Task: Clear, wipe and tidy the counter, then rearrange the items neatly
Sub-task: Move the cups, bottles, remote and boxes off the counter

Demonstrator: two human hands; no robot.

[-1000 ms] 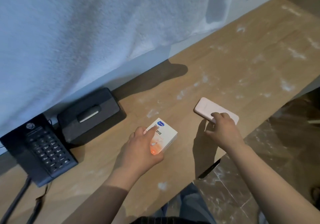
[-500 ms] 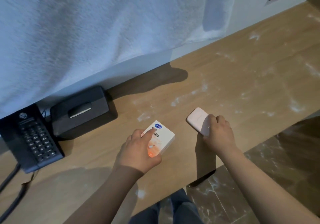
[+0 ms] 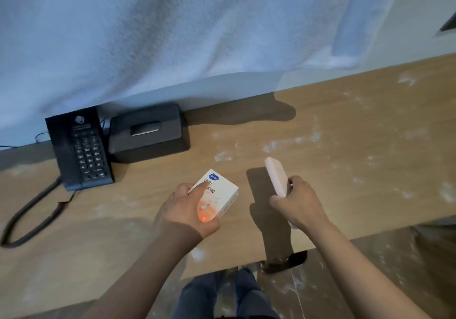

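We see the left hand (image 3: 188, 207) closed around a small white box (image 3: 217, 195) near the front edge of the wooden counter (image 3: 345, 131), while the right hand (image 3: 299, 201) grasps a pale pink slab (image 3: 276, 178), tilted up off the surface just right of the box. At the back left stand a black telephone (image 3: 80, 149) and, beside it, a black tissue holder (image 3: 146, 128); white smears mark the counter to the right.

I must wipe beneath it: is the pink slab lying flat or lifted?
Lifted: the right hand holds the pink slab tilted on edge above its shadow.
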